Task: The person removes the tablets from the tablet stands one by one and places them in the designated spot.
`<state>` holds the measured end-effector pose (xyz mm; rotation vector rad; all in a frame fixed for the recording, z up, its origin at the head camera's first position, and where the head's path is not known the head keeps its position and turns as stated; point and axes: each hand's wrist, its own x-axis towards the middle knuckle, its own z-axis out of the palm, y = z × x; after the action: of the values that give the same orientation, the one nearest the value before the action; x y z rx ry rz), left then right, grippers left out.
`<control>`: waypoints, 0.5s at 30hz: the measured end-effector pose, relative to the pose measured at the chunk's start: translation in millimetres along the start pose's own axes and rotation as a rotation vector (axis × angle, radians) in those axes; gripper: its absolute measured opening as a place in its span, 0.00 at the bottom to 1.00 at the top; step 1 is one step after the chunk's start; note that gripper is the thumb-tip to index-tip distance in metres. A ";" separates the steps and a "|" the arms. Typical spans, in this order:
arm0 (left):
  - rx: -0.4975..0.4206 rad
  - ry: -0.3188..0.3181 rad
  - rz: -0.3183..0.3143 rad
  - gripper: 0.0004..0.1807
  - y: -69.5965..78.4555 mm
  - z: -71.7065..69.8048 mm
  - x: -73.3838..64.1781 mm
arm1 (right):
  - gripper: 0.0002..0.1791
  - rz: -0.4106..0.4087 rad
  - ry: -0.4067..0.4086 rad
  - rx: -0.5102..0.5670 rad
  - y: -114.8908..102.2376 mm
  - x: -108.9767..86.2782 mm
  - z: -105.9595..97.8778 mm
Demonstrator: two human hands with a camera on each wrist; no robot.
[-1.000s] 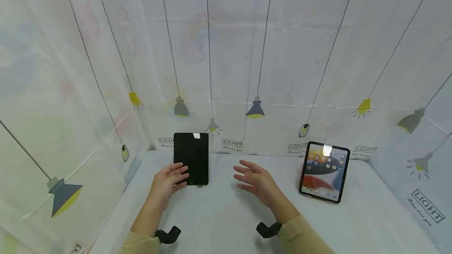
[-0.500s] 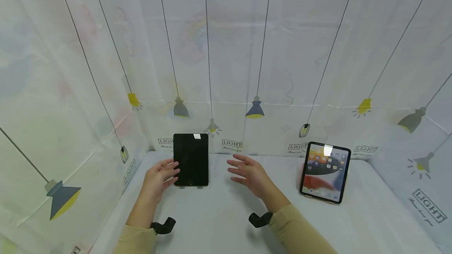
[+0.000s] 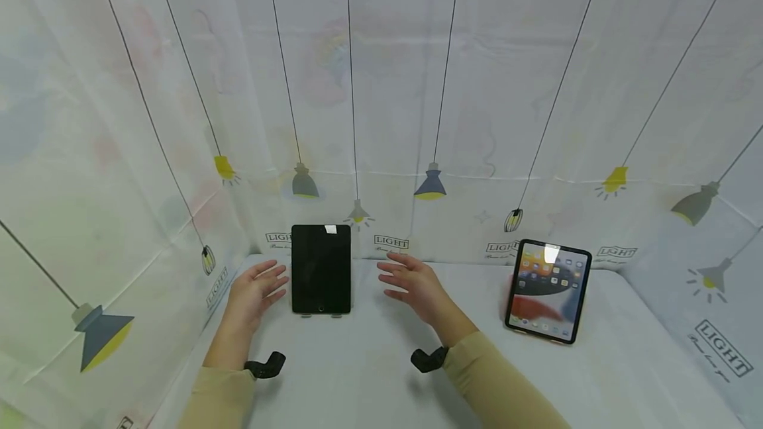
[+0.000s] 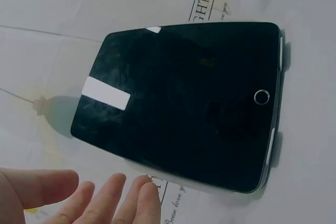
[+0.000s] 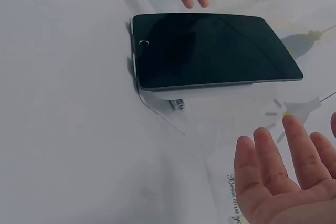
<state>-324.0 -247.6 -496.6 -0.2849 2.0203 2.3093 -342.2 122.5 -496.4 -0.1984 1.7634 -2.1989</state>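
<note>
A dark-screened tablet (image 3: pixel 321 270) with a round home button leans upright on a stand at the back left of the table; the stand is mostly hidden behind it. My left hand (image 3: pixel 249 295) is just left of this tablet, apart from it, fingers extended and holding nothing. On its other side, with a gap, my right hand (image 3: pixel 420 288) hovers, fingers spread and nothing in them. In the left wrist view the tablet (image 4: pixel 184 103) shows light reflections on its glass. The right wrist view shows a small metal stand part (image 5: pixel 177 104) behind the tablet.
A second tablet (image 3: pixel 548 291), its screen lit with app icons, stands tilted at the right. Under everything lies a white tabletop (image 3: pixel 352 376). A curtain (image 3: pixel 381 85) printed with hanging lamps closes off the back and sides.
My left hand has moved left, from in front of the dark tablet to beside it. The right hand has shifted slightly left and away from me. Both tablets stay put.
</note>
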 end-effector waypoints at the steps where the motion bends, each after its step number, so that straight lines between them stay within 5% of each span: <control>1: 0.010 -0.002 0.000 0.29 1.6 -1.7 -0.1 | 0.26 -0.004 0.001 -0.002 0.5 2.2 1.7; 15: 0.078 -0.034 0.058 0.31 18.3 0.0 25.3 | 0.27 -0.017 0.018 -0.054 -15.6 32.3 22.4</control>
<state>-351.9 -252.1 -483.3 -0.1841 2.1236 2.2453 -368.3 94.1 -479.0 -0.2079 1.8386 -2.1727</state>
